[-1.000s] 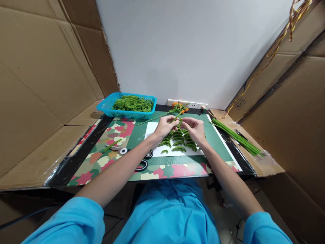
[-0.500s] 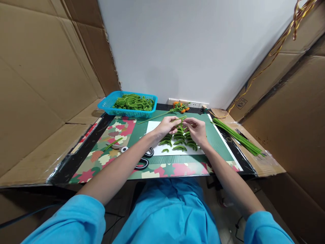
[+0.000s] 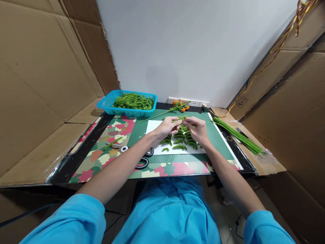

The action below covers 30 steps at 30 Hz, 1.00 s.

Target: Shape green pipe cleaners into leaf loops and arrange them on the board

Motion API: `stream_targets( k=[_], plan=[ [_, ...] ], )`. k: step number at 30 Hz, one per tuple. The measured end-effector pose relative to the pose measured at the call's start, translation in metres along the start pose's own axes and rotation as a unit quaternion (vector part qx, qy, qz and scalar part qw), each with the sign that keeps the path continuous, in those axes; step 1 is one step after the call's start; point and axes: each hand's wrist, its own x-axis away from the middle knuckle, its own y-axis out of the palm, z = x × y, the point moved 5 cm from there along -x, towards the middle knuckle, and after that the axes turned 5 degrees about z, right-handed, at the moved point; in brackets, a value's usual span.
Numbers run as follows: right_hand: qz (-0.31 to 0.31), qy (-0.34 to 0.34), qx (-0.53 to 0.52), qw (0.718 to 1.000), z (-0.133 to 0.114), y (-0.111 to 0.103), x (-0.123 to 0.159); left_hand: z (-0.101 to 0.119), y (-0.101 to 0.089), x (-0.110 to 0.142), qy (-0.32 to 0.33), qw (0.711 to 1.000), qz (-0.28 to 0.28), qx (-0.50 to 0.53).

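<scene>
curls (image 3: 179, 147) lie just nearer than the left grip (image 3: 168, 126), which pinches closed on a green strip (image 3: 181, 118), probably light, soft and bendy, best taken mid-length, its tip just beside the right grip (image 3: 197, 128), whose closure and hold i cannot tell.

A: Vantage?
B: One view, head-worn. Sits above the wearer's blue shirt (image 3: 167, 213), which fills bottom centre; looks forward and down.
A: Facing?
B: Over the worktable (image 3: 61, 169), towards a pale wall (image 3: 162, 51). Left cardboard panel (image 3: 45, 67) and right cardboard panel (image 3: 291, 108) flank it, seen at a slant.
A: Range?
B: Near. Left hand (image 3: 167, 128) and right hand (image 3: 197, 129) just below mid-frame. Wide take: worktable in across its width, some floor (image 3: 224, 220) below its front edge.
</scene>
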Motion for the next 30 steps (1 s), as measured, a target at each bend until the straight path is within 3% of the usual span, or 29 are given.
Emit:
stream_targets(
  k=[10, 30],
  plan=[
    [-0.012, -0.058, 0.047, 0.997, -0.003, -0.003, 0.001, 0.003, 0.000, 0.002, -0.003, 0.999, 0.024, -0.034],
    [-0.058, -0.053, 0.071, 0.994, -0.015, -0.006, -0.002, -0.002, 0.002, 0.000, 0.028, 0.997, 0.018, -0.065]
  ],
)
